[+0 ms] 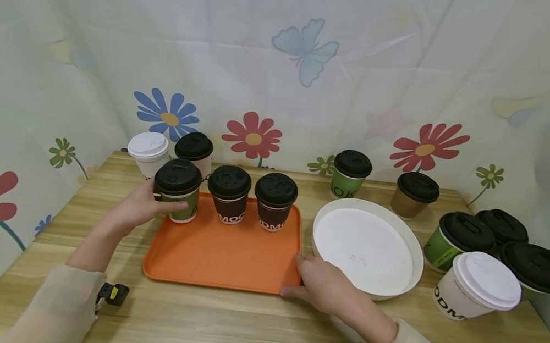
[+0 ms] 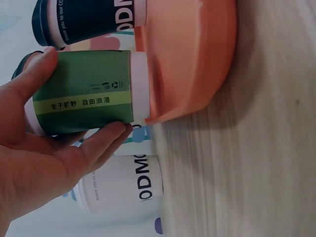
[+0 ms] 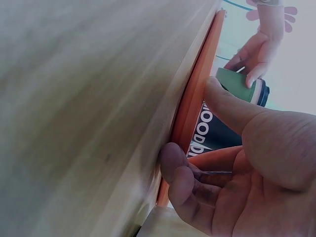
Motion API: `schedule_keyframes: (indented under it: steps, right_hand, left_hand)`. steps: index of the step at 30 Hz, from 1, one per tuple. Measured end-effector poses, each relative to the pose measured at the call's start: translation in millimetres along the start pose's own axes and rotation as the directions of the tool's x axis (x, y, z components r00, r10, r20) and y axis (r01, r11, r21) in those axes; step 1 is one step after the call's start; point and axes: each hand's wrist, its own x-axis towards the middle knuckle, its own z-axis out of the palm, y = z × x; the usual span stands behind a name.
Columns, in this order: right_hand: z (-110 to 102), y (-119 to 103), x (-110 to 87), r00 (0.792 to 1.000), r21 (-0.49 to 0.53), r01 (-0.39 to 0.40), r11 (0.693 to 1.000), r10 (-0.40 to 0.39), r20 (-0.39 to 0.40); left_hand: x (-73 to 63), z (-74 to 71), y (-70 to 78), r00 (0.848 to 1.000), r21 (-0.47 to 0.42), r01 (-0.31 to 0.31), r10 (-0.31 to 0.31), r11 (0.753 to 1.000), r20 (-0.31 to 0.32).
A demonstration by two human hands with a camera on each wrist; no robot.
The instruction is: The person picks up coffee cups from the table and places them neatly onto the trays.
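A green paper cup (image 1: 190,211) with a black lid is at the back left corner of the orange tray (image 1: 227,255). My left hand (image 1: 138,208) grips it from the left, with thumb and fingers on opposite sides in the left wrist view. Its base (image 2: 140,89) is right at the tray's rim there. Two dark cups with black lids, a left one (image 1: 230,205) and a right one (image 1: 273,213), stand upright along the tray's back edge. At the tray's front right corner, my right hand (image 1: 323,285) holds the rim between thumb and curled fingers.
Behind the tray's left side stand a white-lidded cup (image 1: 149,154) and a black-lidded pale cup (image 1: 197,150). A round white dish (image 1: 319,242) lies beside my right hand. Beyond it are a green cup (image 1: 345,183) and a brown cup (image 1: 407,203); several more, including a white one (image 1: 459,291), cluster right.
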Motion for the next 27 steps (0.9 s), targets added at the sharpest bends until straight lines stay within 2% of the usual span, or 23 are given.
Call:
schedule_keyframes:
  steps: [13, 27]
  right_hand:
    - [-0.9, -2.9, -0.3, 1.000, 0.015, -0.018, 1.000, 0.018, 0.010]
    - [-0.5, -0.4, -1.3, 1.000, -0.001, 0.005, 1.000, -0.005, -0.003]
  left_hand:
    - [8.9, 10.0, -6.6, 1.000, -0.011, -0.025, 0.025, 1.000, -0.001]
    - [18.4, 22.6, -4.5, 0.998, -0.014, -0.057, 0.057, 0.998, -0.003]
